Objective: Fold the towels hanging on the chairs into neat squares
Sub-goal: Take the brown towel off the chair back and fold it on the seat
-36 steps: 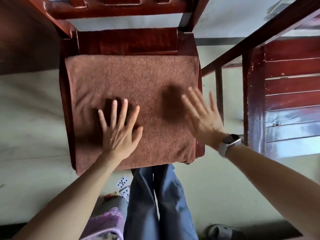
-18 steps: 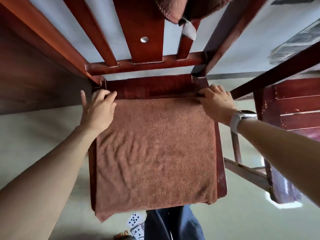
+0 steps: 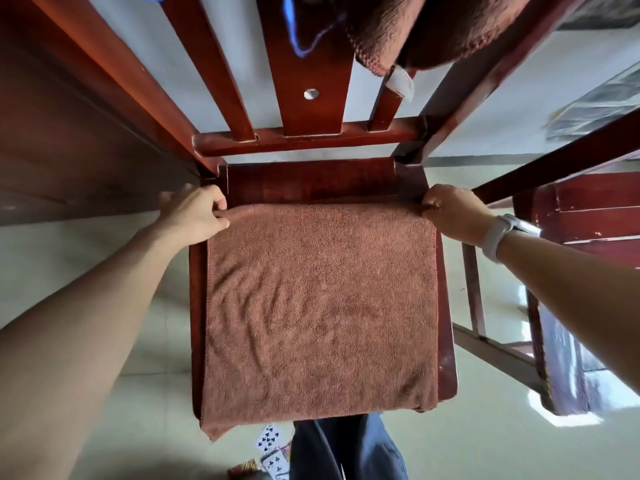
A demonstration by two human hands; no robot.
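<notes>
A brown towel lies spread flat over the seat of a dark red wooden chair, its near edge hanging slightly over the front. My left hand pinches the towel's far left corner, fingers curled. My right hand, a white watch on its wrist, grips the far right corner. Both corners are slightly lifted off the seat. A second brown towel hangs over the chair's backrest at the top, a white label dangling from it.
A dark wooden table edge runs along the left. Another red chair stands to the right with its rungs close by. Playing cards lie on the pale floor near my legs.
My hands left the towel's middle, reached to the far corners and now pinch them. The view tilted up, showing the backrest and the second towel.
</notes>
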